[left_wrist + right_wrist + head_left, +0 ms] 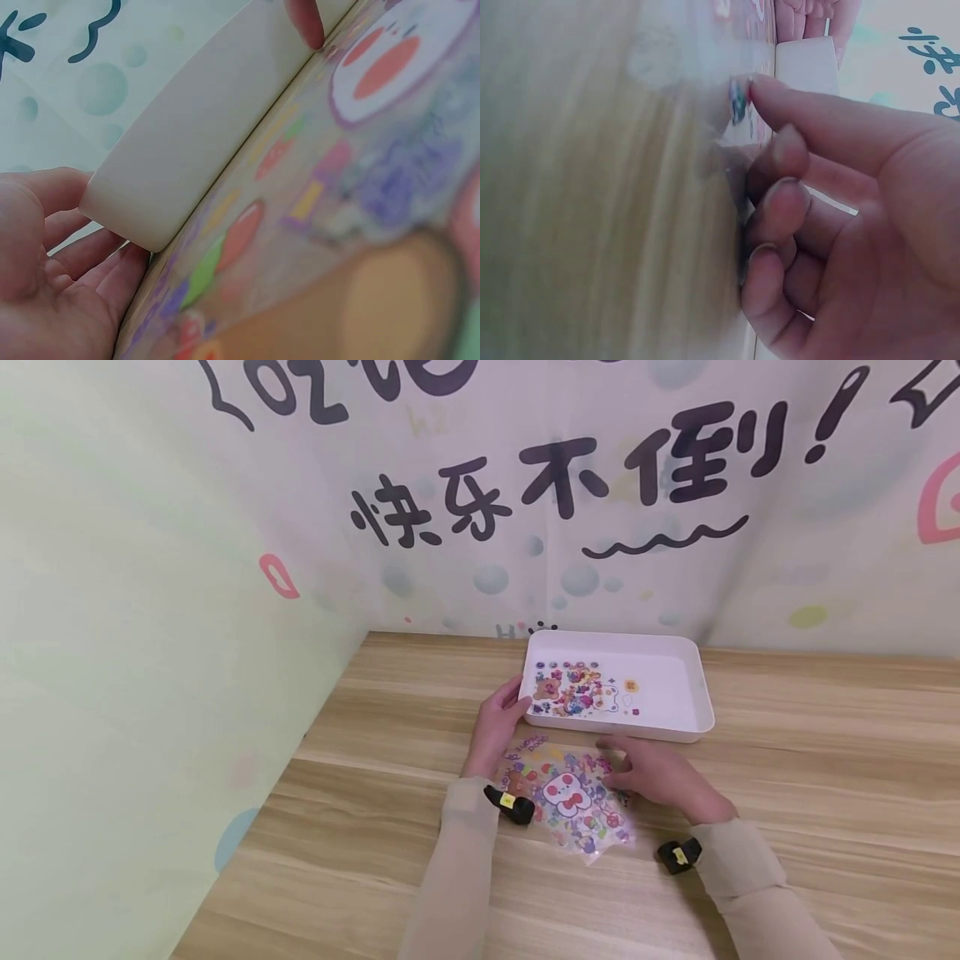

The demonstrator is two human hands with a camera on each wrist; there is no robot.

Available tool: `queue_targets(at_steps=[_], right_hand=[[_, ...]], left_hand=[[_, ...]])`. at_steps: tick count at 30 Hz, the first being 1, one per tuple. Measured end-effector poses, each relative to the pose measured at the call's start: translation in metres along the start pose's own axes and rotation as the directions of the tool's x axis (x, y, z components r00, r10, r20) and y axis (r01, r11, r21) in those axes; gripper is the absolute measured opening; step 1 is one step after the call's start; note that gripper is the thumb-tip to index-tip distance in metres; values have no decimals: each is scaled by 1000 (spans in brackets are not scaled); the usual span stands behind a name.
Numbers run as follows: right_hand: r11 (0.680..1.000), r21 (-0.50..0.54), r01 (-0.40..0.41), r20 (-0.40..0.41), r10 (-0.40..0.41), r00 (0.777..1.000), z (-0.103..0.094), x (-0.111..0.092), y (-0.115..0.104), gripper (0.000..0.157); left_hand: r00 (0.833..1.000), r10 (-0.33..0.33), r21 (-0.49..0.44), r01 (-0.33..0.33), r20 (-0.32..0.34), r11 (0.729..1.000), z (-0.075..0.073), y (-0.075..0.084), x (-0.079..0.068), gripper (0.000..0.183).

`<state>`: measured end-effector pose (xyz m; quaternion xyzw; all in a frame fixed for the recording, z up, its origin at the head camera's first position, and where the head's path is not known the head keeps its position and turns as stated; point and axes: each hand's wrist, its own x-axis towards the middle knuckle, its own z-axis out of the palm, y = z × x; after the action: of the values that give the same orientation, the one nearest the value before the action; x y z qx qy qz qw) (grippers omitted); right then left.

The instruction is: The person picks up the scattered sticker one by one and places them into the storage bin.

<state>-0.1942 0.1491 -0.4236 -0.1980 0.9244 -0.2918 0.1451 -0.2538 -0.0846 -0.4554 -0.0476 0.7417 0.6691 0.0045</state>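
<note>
My left hand (495, 727) grips the left front corner of a white tray (693, 735), its fingers around the corner in the left wrist view. In front of the tray, on the wood table, lies a clear printed plastic sheet (562, 831) with a white animal figure and fruit pictures. My right hand (663, 777) is over the sheet's right edge, thumb and forefinger spread apart. In the right wrist view, the other fingers (776, 210) are bent at the film's edge, and the thumb tip is beside a small coloured bit (737, 103).
Inside the tray's left half lie colourful printed stickers (570, 693) on clear film. The tray stands near the back edge of the wood table (390, 710). Behind it hangs a printed cloth (465, 602), and another pale cloth (150, 710) is at the left.
</note>
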Motion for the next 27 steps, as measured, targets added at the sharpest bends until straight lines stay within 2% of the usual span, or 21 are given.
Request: queue_targets(at_steps=[4,9,14,15,20,27], right_hand=[[999,6,-35,2,35,999,-1,0,1,51],[999,6,-33,-13,33,999,-1,0,1,47],[1000,13,-3,-20,3,1000,1,0,2,48],[1000,15,7,-20,-6,1000,1,-1,2,47],[998,-12,54,-36,-55,998,2,-1,3,41],[996,-22,86,-37,-86,996,2,1,5,57]], left_hand=[[1000,-2,3,2,-4,1000,0,0,0,45],[1000,-8,9,8,-6,1000,0,2,-2,45],[1000,-3,6,3,-5,1000,0,2,-2,45],[1000,-9,4,9,-2,1000,0,6,-5,46],[1000,-12,9,12,-2,1000,0,6,-5,45],[1000,-16,-10,16,9,1000,0,2,-1,45]])
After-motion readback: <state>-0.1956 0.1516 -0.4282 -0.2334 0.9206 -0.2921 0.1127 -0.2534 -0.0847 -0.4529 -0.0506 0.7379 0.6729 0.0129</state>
